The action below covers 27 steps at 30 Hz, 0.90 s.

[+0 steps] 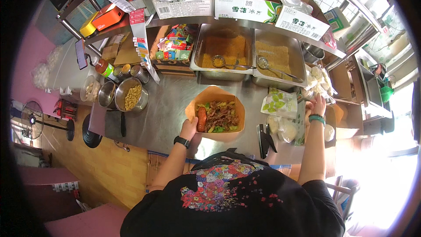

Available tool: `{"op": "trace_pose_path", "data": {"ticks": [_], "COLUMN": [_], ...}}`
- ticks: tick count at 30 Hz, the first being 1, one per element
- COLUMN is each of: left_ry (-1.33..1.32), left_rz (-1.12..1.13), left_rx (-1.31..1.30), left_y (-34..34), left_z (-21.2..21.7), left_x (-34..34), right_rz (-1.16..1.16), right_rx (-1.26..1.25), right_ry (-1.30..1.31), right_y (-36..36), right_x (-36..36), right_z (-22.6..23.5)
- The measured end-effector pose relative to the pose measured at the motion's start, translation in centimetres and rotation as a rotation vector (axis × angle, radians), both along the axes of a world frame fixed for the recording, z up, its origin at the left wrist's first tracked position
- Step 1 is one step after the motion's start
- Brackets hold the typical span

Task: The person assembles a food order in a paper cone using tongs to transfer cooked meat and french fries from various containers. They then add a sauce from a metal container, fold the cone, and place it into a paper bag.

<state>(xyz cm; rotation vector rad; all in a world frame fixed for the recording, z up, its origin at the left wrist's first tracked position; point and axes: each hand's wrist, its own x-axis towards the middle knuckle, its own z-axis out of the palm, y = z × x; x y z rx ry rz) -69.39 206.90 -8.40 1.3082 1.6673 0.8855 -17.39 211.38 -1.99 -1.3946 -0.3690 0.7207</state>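
My left hand (188, 128) grips the left edge of a brown kraft paper food box (223, 138), with its fingers closed on the rim. Inside the box lie a reddish sausage (201, 119), browned sliced meat (221, 115) and green vegetable pieces (217, 129). The box rests on a steel table (171, 94). Out to the right, my right hand (318, 104) reaches to a pile of whitish plastic-wrapped packets (319, 80). Its fingers look stretched out and apart at the near side of the pile, partly blending with it.
Two steel trays (223, 75) with ladles stand at the back, under a shelf (193, 19) bearing cartons. At left are a steel pot of peanut-like pieces (132, 96), jars and a sauce bottle (104, 68). A black stapler-like tool (264, 140) and a green-printed bag (279, 103) lie right.
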Motion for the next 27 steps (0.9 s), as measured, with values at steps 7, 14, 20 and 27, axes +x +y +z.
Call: {"op": "trace_pose_path", "data": {"ticks": [7,14,20,27], "left_ry": [-0.004,0.020,-0.008,-0.002], "left_rz": [-0.075,-0.097,-0.114,-0.113], "left_rx": [-0.040,0.002,-0.003,0.014], "left_y": [0.7,1.3,1.2,1.3], "left_z": [0.0,-3.0,-3.9,-3.0], "left_x": [3.9,5.6,5.3,5.9], "right_rz": [0.256,0.313,0.361,0.573], "right_rx": [-0.479,-0.663,-0.683,-0.598], "right_ry": [-0.831,-1.474,-1.699,-1.544], "right_y": [6.8,9.9,8.9,12.8], "right_x": [-0.4,1.9,-4.2,-0.9], "right_z": [0.0,-1.6,4.1,1.8]}}
